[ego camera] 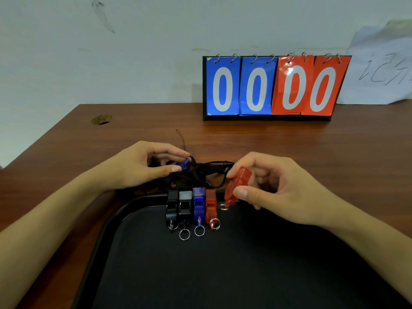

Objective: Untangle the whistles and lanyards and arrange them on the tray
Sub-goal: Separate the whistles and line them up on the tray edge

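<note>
Head view: left hand (142,166) pinches blue whistle (184,164) above tangled black lanyards (200,175); right hand (267,186) pinches red whistle (237,186) over tray (116,219) far rim; four whistles (191,206) rowed on tray; scoreboard (274,85) behind on wooden table (334,141); paper sheet (379,70) against wall.

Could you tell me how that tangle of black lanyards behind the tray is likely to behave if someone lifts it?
The black lanyards look like thin, limp cord, so they would probably sag and trail. They lie knotted together, so lifting one likely drags the rest. The blue whistle that the left hand pinches would probably come along.
</note>
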A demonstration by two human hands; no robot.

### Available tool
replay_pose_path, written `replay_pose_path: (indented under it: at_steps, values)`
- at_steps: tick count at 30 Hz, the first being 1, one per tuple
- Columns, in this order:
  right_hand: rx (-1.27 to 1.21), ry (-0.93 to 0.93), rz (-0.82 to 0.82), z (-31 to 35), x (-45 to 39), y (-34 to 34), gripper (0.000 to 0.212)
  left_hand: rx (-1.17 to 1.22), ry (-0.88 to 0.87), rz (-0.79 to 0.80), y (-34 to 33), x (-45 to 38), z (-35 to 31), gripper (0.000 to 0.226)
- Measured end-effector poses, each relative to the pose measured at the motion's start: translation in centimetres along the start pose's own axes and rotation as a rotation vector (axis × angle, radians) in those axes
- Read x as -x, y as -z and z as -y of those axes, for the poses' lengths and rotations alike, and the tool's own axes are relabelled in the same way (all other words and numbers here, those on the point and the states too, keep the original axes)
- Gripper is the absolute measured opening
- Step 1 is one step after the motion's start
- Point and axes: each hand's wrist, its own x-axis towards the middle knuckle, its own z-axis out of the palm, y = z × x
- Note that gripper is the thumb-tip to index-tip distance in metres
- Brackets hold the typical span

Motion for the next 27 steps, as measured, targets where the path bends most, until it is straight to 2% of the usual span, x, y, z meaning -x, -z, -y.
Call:
replay_pose_path:
  at_steps: [6, 11, 16, 20, 27]
  values:
    - [-0.049, -0.003, -0.052, 0.0, 0.0, -0.1, 0.027, 0.141, -0.065, -0.148, -0.4, 0.1, 0.0, 0.047]
    - [-0.054, -0.017, -0.051, -0.2, -0.1, 0.0, 0.028, 0.124, -0.088, -0.313, -0.5, -0.1, -0.2, 0.046]
    - [-0.072, -0.023, -0.054, -0.2, -0.1, -0.1, 0.037, 0.354, -0.098, -0.442, -0.5, -0.2, -0.7, 0.055]
    - [-0.063, -0.019, -0.066, -0.1, -0.2, -0.1, 0.037, 0.367, -0.140, -0.484, -0.2, 0.1, -1.8, 0.037]
    - [-0.003, 0.029, -0.116, -0.5, -0.1, -0.1, 0.030, 0.433, -0.188, -0.418, -1.4, 1.5, -5.5, 0.031]
